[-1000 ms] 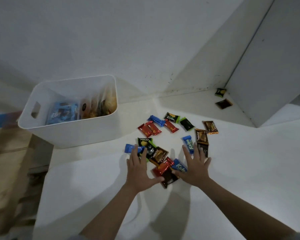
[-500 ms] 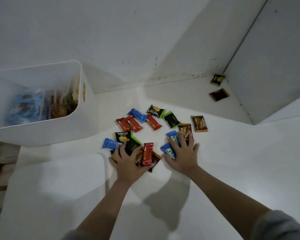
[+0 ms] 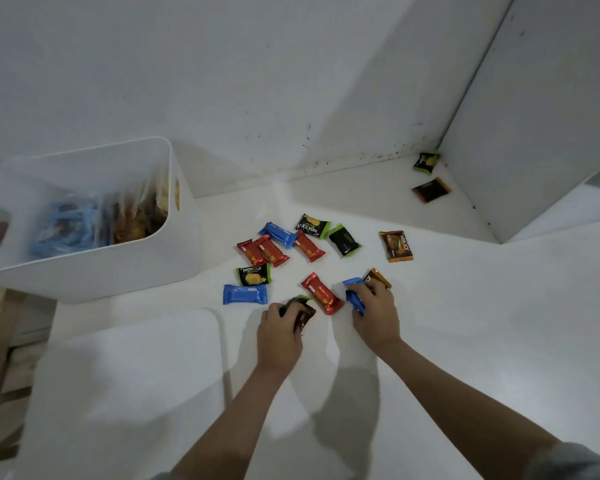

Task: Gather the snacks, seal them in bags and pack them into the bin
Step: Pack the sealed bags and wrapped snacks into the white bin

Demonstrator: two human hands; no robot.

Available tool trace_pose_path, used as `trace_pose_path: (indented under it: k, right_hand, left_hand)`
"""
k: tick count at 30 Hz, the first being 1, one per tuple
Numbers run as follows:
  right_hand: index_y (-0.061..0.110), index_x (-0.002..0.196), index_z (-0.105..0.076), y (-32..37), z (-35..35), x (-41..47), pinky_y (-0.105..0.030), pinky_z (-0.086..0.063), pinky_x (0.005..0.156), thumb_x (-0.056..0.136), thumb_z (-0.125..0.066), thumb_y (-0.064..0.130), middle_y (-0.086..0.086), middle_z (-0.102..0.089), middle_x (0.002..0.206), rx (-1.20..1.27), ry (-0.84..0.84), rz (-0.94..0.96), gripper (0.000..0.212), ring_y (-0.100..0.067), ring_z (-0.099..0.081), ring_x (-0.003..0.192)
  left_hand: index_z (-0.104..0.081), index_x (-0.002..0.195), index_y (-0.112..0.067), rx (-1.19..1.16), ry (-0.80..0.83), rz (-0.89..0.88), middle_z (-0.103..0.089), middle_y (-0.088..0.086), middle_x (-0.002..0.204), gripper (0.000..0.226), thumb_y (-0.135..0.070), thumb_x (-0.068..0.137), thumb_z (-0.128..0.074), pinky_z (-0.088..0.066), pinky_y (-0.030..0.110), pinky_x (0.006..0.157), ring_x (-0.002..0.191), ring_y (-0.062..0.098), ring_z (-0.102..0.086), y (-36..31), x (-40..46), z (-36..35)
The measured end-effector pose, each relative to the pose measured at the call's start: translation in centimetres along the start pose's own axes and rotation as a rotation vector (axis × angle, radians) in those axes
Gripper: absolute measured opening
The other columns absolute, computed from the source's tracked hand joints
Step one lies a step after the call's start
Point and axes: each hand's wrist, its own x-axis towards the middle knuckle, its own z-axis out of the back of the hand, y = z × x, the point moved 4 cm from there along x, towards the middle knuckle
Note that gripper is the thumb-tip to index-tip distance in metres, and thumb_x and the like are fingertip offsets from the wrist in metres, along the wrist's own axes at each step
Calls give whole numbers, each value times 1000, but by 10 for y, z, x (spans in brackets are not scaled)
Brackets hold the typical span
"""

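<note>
- Left hand [image 3: 280, 336] curled shut around dark snack packets [image 3: 301, 311], one brown and one green-edged, low over the white tabletop [image 3: 482, 334].
- Right hand [image 3: 374, 315] closed on blue packets [image 3: 354, 295], fingers over a brown packet [image 3: 378, 277] poking out behind.
- Red packet [image 3: 321, 292] lying loose on the tabletop between the two hands, tilted.
- Blue packet [image 3: 245, 294] flat to the left of the left hand, with a black-and-green packet [image 3: 253, 274] just behind it.
- Farther back, a loose cluster: two red packets [image 3: 262, 251] side by side and touching, another blue packet [image 3: 278, 234] partly over them, a third red packet [image 3: 309, 245], a black-and-green packet marked Nextar [image 3: 312, 225] and a plain black one with green ends [image 3: 344, 241].
- Brown Nextar packet [image 3: 396, 246] apart on the right of the cluster.
- Two more packets well away in the far right corner by the wall: a green-edged one [image 3: 426, 163] and a dark brown one [image 3: 431, 190].
- White bin [image 3: 125, 268] at the left on the tabletop, rim blurred, holding clear bags of snacks [image 3: 94, 223] standing upright, blue wrappers at the left and brownish ones at the right.
- White flat panel [image 3: 129, 386] lying near the left forearm.
- Grey sleeve [image 3: 575, 462] at the lower right edge.
</note>
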Motion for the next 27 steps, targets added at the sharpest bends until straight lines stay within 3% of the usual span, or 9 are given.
trace_pose_path:
  k: [3,7,8,10,12,17,21,23,27]
  right_hand:
    - [17,114,-64,2,8,-6,-17,-40,77,79,-63,-2,-4,-59,108,244,-15,-170,40,-21,-56,97]
    - [12,109,-65,31,24,-18,-31,-53,83,75,-71,-3,1,-59,99,647,-118,-385,38,-23,-61,95]
    - [14,109,-64,46,26,-20,-32,-55,76,74,-72,-3,-1,-60,101,735,-115,-432,40,-23,-61,90]
    - [17,108,-62,81,32,-20,-24,-53,58,74,-74,-3,-6,-62,99,921,-92,-465,41,-20,-59,74]
    - [19,106,-60,126,38,-15,-20,-51,51,74,-74,-4,-5,-62,91,1085,-41,-440,41,-17,-58,64]
    - [19,104,-61,250,46,9,-15,-51,57,74,-76,0,-4,-63,97,1177,118,-188,39,-13,-61,73]
    - [11,111,-61,339,42,42,-15,-50,54,73,-76,1,-2,-60,92,1120,223,-17,42,-13,-59,67]
    - [10,113,-60,367,32,63,-20,-52,64,74,-77,4,-7,-61,101,1125,251,-36,43,-16,-60,76]
    - [6,119,-56,397,6,91,-23,-50,68,81,-72,12,-2,-58,94,1081,301,-131,42,-15,-55,74]
  left_hand:
    - [-59,117,-18,-220,-29,81,-56,9,107,33,-5,86,-58,-46,26,81,100,24,-53,6,-9,15]
    - [-57,115,-15,-509,-144,200,-61,7,109,30,-5,87,-60,-49,26,89,103,22,-59,21,-16,44]
    - [-57,114,-16,-556,-190,206,-62,5,109,30,-5,87,-61,-50,26,89,102,20,-60,23,-18,56]
    - [-55,109,-19,-662,-278,211,-62,-1,106,30,-1,86,-61,-46,11,83,98,14,-59,26,-18,87]
    - [-52,106,-21,-772,-371,198,-61,-4,102,32,2,86,-60,-43,3,77,94,10,-59,28,-15,125]
    - [-51,107,-21,-854,-651,101,-60,-12,98,32,-1,85,-62,-52,29,89,95,11,-61,60,17,224]
    - [-49,116,-9,-774,-768,98,-56,-2,105,34,-2,86,-61,-46,10,83,94,9,-55,88,48,294]
    - [-46,121,-7,-763,-731,169,-55,-2,107,37,-1,87,-58,-44,7,78,97,11,-54,106,65,310]
    - [-43,112,-18,-745,-557,278,-57,6,102,33,-5,87,-59,-53,44,86,101,32,-61,144,99,315]
